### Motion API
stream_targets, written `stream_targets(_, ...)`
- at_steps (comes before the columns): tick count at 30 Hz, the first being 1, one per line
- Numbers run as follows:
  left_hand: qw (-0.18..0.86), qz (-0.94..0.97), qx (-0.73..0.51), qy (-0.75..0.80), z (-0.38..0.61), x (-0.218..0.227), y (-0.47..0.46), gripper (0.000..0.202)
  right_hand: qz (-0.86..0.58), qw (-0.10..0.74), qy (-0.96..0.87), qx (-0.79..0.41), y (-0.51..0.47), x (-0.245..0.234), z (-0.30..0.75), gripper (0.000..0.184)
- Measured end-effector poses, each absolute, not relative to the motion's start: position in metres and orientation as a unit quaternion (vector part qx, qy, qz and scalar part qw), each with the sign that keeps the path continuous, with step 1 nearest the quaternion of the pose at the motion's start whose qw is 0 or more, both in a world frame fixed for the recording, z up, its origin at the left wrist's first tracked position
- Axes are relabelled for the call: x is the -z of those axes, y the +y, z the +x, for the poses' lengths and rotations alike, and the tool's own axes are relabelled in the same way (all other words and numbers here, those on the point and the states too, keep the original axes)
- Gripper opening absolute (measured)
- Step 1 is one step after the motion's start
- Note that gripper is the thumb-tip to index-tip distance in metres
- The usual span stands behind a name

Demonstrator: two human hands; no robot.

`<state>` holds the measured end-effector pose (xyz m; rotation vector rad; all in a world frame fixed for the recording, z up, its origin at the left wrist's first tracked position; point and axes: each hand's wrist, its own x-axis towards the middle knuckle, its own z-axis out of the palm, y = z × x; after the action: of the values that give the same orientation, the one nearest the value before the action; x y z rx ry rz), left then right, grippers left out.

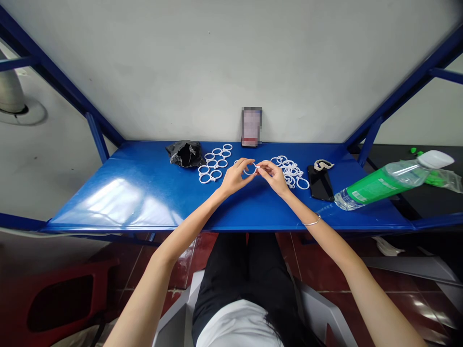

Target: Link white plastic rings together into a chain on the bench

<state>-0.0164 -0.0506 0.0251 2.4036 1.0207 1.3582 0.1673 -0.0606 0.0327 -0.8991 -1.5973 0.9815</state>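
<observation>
Over the middle of the blue table (pixel 144 193), my left hand (pixel 237 176) and my right hand (pixel 275 176) meet and pinch one white plastic ring (pixel 250 169) between their fingertips. A group of white rings (pixel 214 164) lies spread on the table to the left of my hands. A heap of tangled white rings (pixel 291 171) lies just to the right of them. A thin bracelet circles my right wrist.
A crumpled black bag (pixel 185 153) lies at the back left. A small upright object (pixel 251 126) leans on the wall. A black phone (pixel 320 183), a white clip-like piece (pixel 323 165) and a lying green-labelled water bottle (pixel 387 180) are at the right. A red stool (pixel 61 299) stands lower left.
</observation>
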Motion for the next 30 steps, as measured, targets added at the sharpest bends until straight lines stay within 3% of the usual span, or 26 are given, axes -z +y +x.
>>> stream_targets(17,0.061,0.830,-0.415,0.367,-0.0175,-0.0265,-0.0519,0.030,-0.382,0.476,-0.662,-0.436,-0.0554,-0.0265,0.1691,0.040)
stream_targets(30,0.110,0.850,-0.367,0.361,-0.0157,-0.0245,-0.0533,0.046,-0.384,0.467,-0.635,-0.481,-0.0541,-0.0293,0.1694,0.037)
